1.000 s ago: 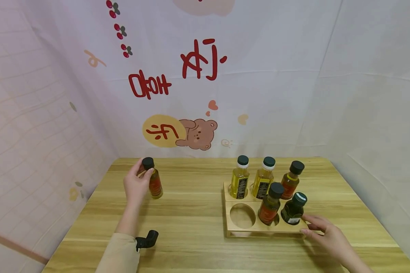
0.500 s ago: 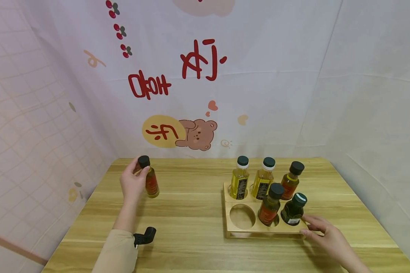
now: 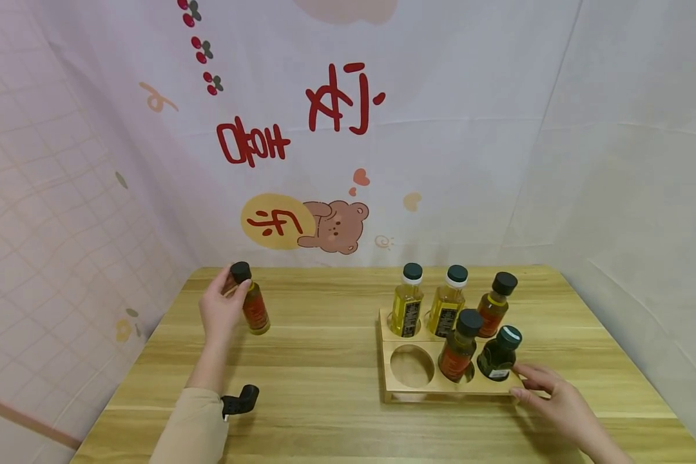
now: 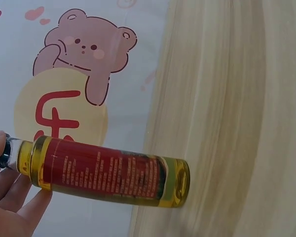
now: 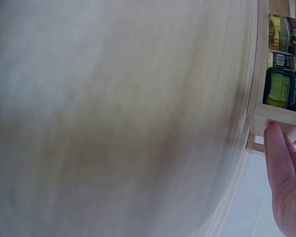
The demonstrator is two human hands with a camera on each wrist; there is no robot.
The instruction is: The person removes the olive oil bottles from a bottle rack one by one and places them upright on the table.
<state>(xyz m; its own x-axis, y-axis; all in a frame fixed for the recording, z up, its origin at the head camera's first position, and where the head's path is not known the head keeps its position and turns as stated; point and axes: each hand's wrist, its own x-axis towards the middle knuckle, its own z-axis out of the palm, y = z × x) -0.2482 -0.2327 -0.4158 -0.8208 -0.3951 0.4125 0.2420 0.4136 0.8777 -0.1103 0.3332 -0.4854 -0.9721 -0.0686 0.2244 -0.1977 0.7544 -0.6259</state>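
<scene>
My left hand [image 3: 223, 310] pinches an oil bottle [image 3: 256, 312] by its black cap and neck at the table's left side. That bottle has a red label and yellow oil; in the left wrist view the oil bottle [image 4: 103, 170] hangs from thumb and fingers, its base tilted away from the palm. My right hand [image 3: 559, 403] holds the right end of a wooden bottle rack [image 3: 429, 391], thumb at the front edge. The right wrist view shows fingers [image 5: 280, 153] against the rack's end panel [image 5: 276, 117].
Several bottles stand in the rack: two clear yellow oil bottles [image 3: 406, 310] at the back left, red-labelled bottles [image 3: 456, 357] with black caps, and a dark green bottle [image 3: 497, 357] at front right. The front left hole [image 3: 412, 366] holds no bottle. A printed curtain [image 3: 464, 161] hangs behind the table.
My left hand has moved slightly left with the oil bottle in its grip. The right hand and the rack have stayed in place.
</scene>
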